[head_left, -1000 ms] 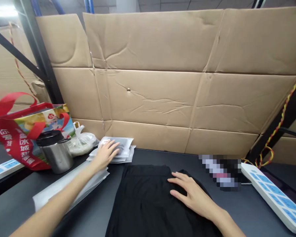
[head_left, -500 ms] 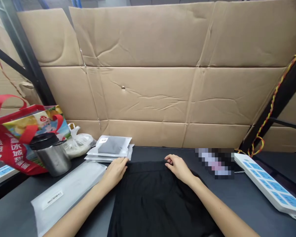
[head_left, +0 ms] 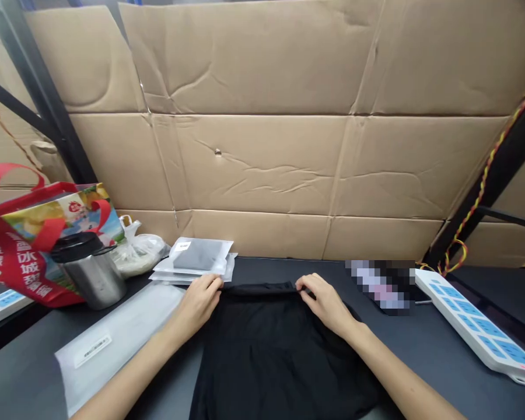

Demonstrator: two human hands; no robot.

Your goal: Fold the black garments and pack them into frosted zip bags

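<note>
A black garment (head_left: 280, 350) lies spread on the dark table, its straight far edge lifted slightly into a raised band between my hands. My left hand (head_left: 205, 297) pinches the far left corner of that edge. At the far right corner, the fingers of my right hand (head_left: 321, 297) are closed on the cloth. Which kind of garment it is, I cannot tell. Left of it, partly under my left forearm, lies a flat frosted plastic bag (head_left: 126, 332) with a barcode label. A small stack of frosted packages (head_left: 201, 256) with dark contents sits just beyond my left hand.
On the left stand a steel tumbler (head_left: 91, 277) with a black lid and a red shopping bag (head_left: 21, 251). A tied plastic bag (head_left: 140, 254) is behind them. A white power strip (head_left: 476, 326) and a pixelated patch lie on the right. A cardboard wall (head_left: 262, 134) closes the back.
Both hands have closed on the garment's far corners. Its far edge, flat before, is now raised and slightly rolled. The view has shifted a little.
</note>
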